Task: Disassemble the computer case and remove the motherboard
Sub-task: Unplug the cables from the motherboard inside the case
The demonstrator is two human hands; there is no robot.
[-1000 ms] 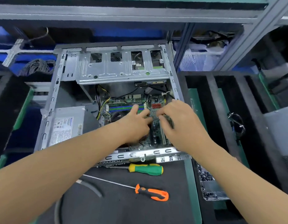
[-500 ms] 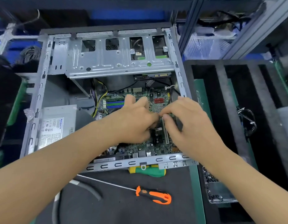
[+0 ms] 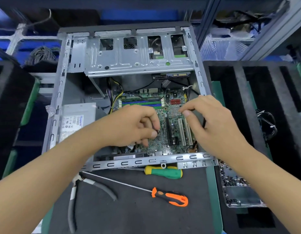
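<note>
Nearest the camera, on a dark mat [image 3: 132,215], a pair of grey-handled pliers [image 3: 73,200] is laid at about 7 o'clock, and an orange-handled screwdriver [image 3: 170,197] with a long thin shaft is laid at 6 o'clock. Just beyond it, a green-and-yellow screwdriver [image 3: 164,172] is seen touching the near rail of the computer case [image 3: 60,92]. At 4 o'clock a metal tray of small dark parts [image 3: 237,191] is set in black foam.

Inside the open case, the motherboard [image 3: 165,146] is found lying flat in the right half, at the centre of the view. The left hand [image 3: 129,127] is held over the board with fingers curled; a small metallic piece appears to be pinched between thumb and forefinger, though what it is cannot be told. The right hand [image 3: 212,122] is held above the white expansion slots [image 3: 185,130], and a thin black cable [image 3: 204,123] is gripped by its curled fingers.

At 9 o'clock within the case a grey power supply [image 3: 75,124] with a label is seated. Farther off, at 12 o'clock, the metal drive cage [image 3: 136,56] is spanned across the case. At 3 o'clock a black foam organiser [image 3: 239,85] with slots is placed, a bundle of wires [image 3: 266,124] resting in it.
</note>
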